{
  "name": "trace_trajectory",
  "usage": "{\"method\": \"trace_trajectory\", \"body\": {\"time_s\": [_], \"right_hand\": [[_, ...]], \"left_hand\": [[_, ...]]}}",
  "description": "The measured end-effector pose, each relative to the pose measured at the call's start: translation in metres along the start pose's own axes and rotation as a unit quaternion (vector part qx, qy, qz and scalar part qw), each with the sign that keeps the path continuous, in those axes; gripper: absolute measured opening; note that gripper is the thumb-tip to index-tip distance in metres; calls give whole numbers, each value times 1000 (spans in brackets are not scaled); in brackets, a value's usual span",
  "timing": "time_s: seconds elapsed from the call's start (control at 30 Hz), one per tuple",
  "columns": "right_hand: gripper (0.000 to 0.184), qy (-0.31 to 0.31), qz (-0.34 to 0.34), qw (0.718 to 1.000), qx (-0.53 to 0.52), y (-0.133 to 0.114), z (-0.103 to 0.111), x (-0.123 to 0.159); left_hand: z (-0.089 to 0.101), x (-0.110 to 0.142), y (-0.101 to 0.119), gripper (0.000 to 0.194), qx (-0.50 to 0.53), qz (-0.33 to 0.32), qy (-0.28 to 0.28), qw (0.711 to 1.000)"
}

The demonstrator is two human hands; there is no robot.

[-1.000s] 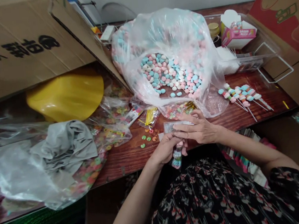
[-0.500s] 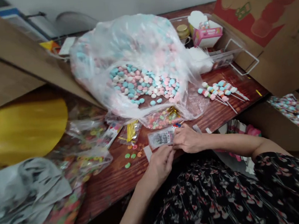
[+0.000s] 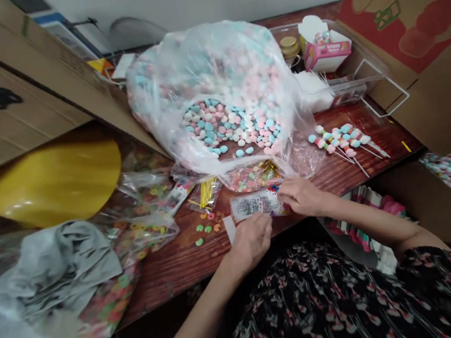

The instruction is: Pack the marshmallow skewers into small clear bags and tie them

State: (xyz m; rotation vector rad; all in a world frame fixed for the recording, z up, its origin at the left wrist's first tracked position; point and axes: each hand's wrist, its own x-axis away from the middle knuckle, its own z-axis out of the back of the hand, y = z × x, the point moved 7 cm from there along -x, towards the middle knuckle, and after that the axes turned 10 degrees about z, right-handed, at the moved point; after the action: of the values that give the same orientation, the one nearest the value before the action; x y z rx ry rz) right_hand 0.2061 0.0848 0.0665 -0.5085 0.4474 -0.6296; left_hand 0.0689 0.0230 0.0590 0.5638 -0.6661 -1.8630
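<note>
A small clear plastic bag [image 3: 249, 205] with black print and coloured spots lies flat near the table's front edge. At its lower edge is my left hand [image 3: 252, 237], fingers curled together on the plastic. My right hand [image 3: 303, 196] pinches the bag's right end. Whether anything is inside the bag, I cannot make out. A white strip [image 3: 229, 229] sticks out beside my left hand. To the left lie several loose ring candies [image 3: 208, 228] and a packet of yellow ties [image 3: 207, 193]. Just behind the bag rests a pouch of coloured ring candies [image 3: 246, 178].
A big open bag of pastel candies [image 3: 214, 57] fills the back. Candy skewers [image 3: 343, 138] lie to the right, before a clear bin [image 3: 372, 70]. Cardboard boxes [image 3: 413, 117] stand both sides. A grey cloth [image 3: 66, 261] and yellow sheet [image 3: 53, 181] are at left.
My right hand has moved away from my left, toward the bag's right end, uncovering more of its print. The view has shifted slightly, moving the surroundings rightward.
</note>
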Motion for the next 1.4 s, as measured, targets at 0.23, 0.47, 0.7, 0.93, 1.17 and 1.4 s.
{"method": "trace_trajectory", "body": {"time_s": [0.23,0.47,0.7,0.93,1.17,1.4], "right_hand": [[24,8,-35,974,223,34,18,-37],[21,-82,-62,950,294,40,-13,-75],[27,-74,-37,963,256,52,6,-87],[26,42,-73,987,138,67,41,-74],[23,-96,-210,949,216,72,16,-56],[24,-18,-122,977,174,70,24,-75]], "left_hand": [[2,15,-58,25,465,352,64,810],[-9,15,-63,23,587,374,86,713],[-7,15,-65,23,593,364,89,712],[-7,8,-67,22,609,356,93,703],[-14,3,-65,22,606,362,86,703],[-12,-4,-61,22,601,353,94,711]]}}
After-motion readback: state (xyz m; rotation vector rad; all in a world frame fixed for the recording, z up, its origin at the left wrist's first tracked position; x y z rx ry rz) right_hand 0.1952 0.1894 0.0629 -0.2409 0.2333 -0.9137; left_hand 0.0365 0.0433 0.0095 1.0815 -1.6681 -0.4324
